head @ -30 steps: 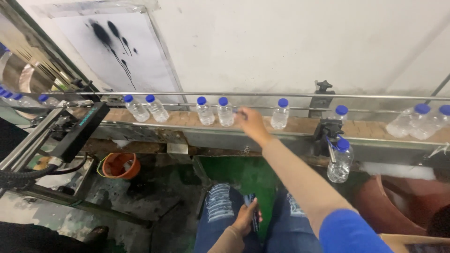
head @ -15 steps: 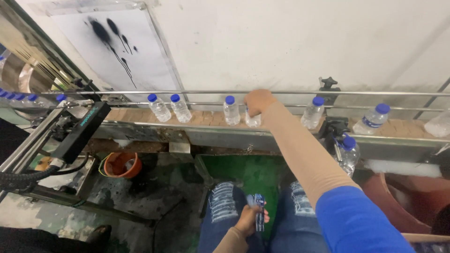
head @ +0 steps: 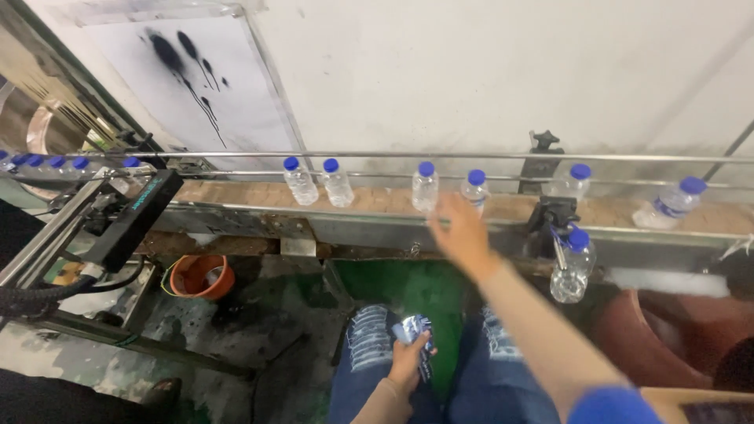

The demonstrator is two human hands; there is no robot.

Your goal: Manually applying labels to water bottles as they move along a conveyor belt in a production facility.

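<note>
Overhead, from the head camera, one view is recorded.

Right hand (head: 463, 234): extended toward the conveyor (head: 259, 196), fingers spread apart and motion-blurred, nothing clasped. It is placed just in front of the fourth bottle (head: 474, 188); whether the fingertips touch it cannot be told.

Left hand (head: 408, 363): held low between the knees, fingers closed on a small blue-and-white wrapper (head: 412, 330), its exact kind not discernible.

Bottles on the conveyor, all clear with blue caps, upright: a pair (head: 317, 181) standing close together at left of centre; a third bottle (head: 425, 187) just left of the fourth; a fifth (head: 575, 182) behind the black clamp (head: 550, 216); a sixth (head: 669, 204) at far right, tilted. A packed row of caps (head: 47, 162) is seen at the far left end.

Hanging bottle (head: 570, 265): held off the belt, below the clamp, in front of the conveyor's side.

Guide rails (head: 377, 156): two metal bars run along the belt's far side.

Black device (head: 133, 220): set at an angle at the conveyor's left end.

Orange bucket (head: 202, 276): on the floor below the belt.

Jeans (head: 369, 353): ripped, blue, at the lower frame edge.

Wall (head: 471, 71): white, with a black-sprayed panel (head: 188, 78) at left.
</note>
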